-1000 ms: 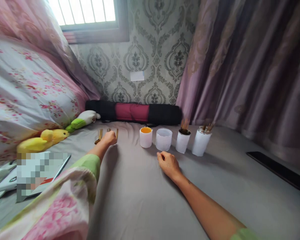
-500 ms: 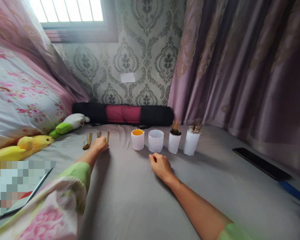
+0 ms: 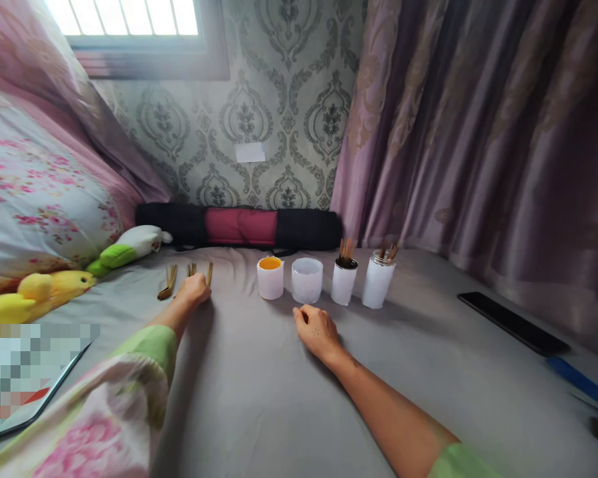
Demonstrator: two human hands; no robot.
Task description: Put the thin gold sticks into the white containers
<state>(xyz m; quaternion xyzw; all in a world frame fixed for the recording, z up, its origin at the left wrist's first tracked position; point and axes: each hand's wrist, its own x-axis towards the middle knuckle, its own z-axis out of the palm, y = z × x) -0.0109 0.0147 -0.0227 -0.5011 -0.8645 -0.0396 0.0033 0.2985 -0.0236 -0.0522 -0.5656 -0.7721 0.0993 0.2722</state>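
On the grey sheet at the left, my left hand (image 3: 193,289) reaches down with its back to me and its fingers curled. Brown sticks (image 3: 192,269) and a further upright stick piece (image 3: 210,273) show just behind it; whether the fingers grip any of them is hidden. Left of that hand lies a small bundle of brown sticks (image 3: 168,284). My right hand (image 3: 317,329) rests on the sheet, loosely closed with nothing visible in it. Directly beyond it stands a translucent white cup (image 3: 306,284). Beside that cup is a white-wrapped one (image 3: 270,281), orange inside.
Two white-wrapped containers, a dark-rimmed can (image 3: 344,284) and a glass-rimmed jar (image 3: 377,284), hold thin sticks. A black slab (image 3: 513,322) and blue strap (image 3: 581,382) lie right. Plush toys (image 3: 54,289) sit left; a black-and-maroon roll (image 3: 239,226) lies along the wall.
The view has swung slightly, so everything appears a little further left. Both hands keep nearly the same place and pose beside the same things.
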